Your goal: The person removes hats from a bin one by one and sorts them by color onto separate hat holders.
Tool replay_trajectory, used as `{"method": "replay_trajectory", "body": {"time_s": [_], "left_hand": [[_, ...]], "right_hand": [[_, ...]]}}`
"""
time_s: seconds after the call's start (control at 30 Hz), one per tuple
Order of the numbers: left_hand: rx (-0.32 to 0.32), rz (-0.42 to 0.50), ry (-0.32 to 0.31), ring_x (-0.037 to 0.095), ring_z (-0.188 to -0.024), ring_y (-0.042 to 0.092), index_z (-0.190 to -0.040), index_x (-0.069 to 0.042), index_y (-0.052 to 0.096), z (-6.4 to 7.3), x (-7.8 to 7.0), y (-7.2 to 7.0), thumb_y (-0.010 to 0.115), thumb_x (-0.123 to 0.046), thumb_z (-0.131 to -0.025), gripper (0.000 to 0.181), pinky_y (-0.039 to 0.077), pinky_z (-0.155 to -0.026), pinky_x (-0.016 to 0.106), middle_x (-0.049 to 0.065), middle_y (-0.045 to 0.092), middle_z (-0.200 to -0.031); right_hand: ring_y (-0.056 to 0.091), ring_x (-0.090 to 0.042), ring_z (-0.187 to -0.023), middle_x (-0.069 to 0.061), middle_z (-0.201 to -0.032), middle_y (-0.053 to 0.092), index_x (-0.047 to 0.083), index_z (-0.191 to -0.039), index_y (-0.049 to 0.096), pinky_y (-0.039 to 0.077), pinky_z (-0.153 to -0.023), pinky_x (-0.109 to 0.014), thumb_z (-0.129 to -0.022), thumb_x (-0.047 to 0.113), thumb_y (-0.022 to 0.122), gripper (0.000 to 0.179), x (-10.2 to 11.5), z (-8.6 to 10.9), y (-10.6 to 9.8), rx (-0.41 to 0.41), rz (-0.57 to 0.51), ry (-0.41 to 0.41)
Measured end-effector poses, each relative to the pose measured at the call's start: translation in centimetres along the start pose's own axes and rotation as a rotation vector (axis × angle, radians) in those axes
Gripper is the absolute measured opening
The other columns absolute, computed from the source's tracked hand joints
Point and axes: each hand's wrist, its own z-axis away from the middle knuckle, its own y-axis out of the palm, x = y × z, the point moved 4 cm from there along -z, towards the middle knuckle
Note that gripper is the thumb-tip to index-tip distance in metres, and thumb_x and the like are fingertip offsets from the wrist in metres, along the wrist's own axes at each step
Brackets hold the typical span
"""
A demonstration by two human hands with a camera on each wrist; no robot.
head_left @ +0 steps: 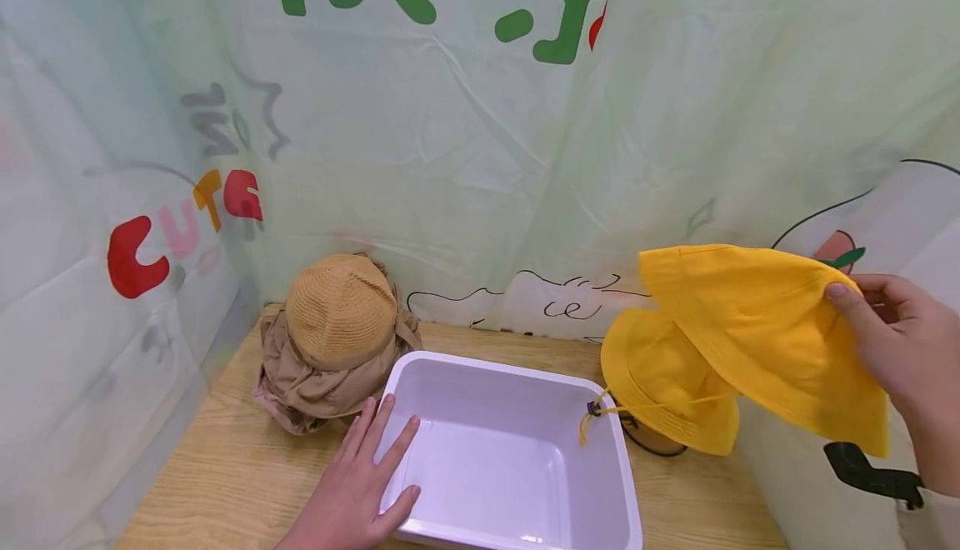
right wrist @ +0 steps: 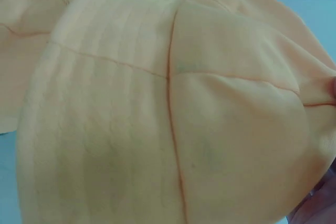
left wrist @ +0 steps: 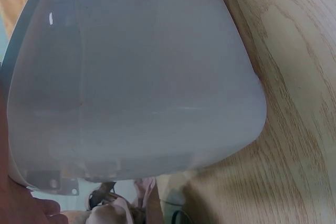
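Observation:
In the head view my right hand [head_left: 903, 337] pinches the crown of a yellow bucket hat [head_left: 780, 333] between thumb and fingers, holding it up on the right. Its stitched brim fills much of the right wrist view, where the hat [right wrist: 236, 129] hangs tilted. Behind and below it is a second yellow hat [head_left: 660, 375] beside the tub. A yellow cord with a dark toggle [head_left: 594, 408] stretches over the tub's right rim. My left hand [head_left: 363, 475] rests with spread fingers on the left rim of a white plastic tub [head_left: 487, 364], whose outer wall [left wrist: 142, 77] fills the left wrist view.
A stack of hats, a tan knitted one [head_left: 341, 308] over brown fabric [head_left: 315, 392], sits left of the tub. All stand on a wooden table [head_left: 202, 467]. A printed curtain [head_left: 465, 158] hangs behind and along the left side.

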Motion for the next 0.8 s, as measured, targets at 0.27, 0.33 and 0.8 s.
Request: {"method": "replay_trajectory", "body": {"time_s": [0.27, 0.33, 0.8], "left_hand": [[0.000, 0.008, -0.001, 0.046, -0.145, 0.027, -0.151, -0.014, 0.046, 0.1, 0.0, 0.0, 0.041, -0.056, -0.100, 0.067, 0.001, -0.124, 0.034, 0.027, 0.032, -0.157], [0.004, 0.008, -0.002, 0.046, -0.146, 0.026, -0.151, -0.014, 0.045, 0.1, 0.0, 0.0, 0.043, -0.056, -0.099, 0.067, 0.001, -0.124, 0.034, 0.027, 0.032, -0.157], [0.010, 0.007, -0.010, 0.045, -0.146, 0.026, -0.151, -0.014, 0.045, 0.0, 0.0, 0.0, 0.044, -0.057, -0.099, 0.067, 0.001, -0.124, 0.034, 0.025, 0.032, -0.158]], "right_hand": [[0.041, 0.001, -0.072, 0.022, -0.091, 0.039, 0.052, -0.101, 0.040, 0.038, -0.056, -0.005, -0.104, 0.035, 0.048, 0.019, -1.3, -0.6, -1.1, -0.057, -0.159, 0.106], [0.041, 0.001, -0.072, 0.022, -0.091, 0.039, 0.051, -0.100, 0.041, 0.038, -0.055, -0.004, -0.104, 0.032, 0.048, 0.021, -1.7, -0.7, -1.3, -0.076, -0.189, 0.125], [0.044, -0.001, -0.074, 0.023, -0.094, 0.038, 0.049, -0.121, 0.044, 0.039, -0.057, -0.006, -0.101, 0.049, 0.046, 0.020, -2.8, -0.8, -0.6, -0.050, -0.142, 0.214]]}}
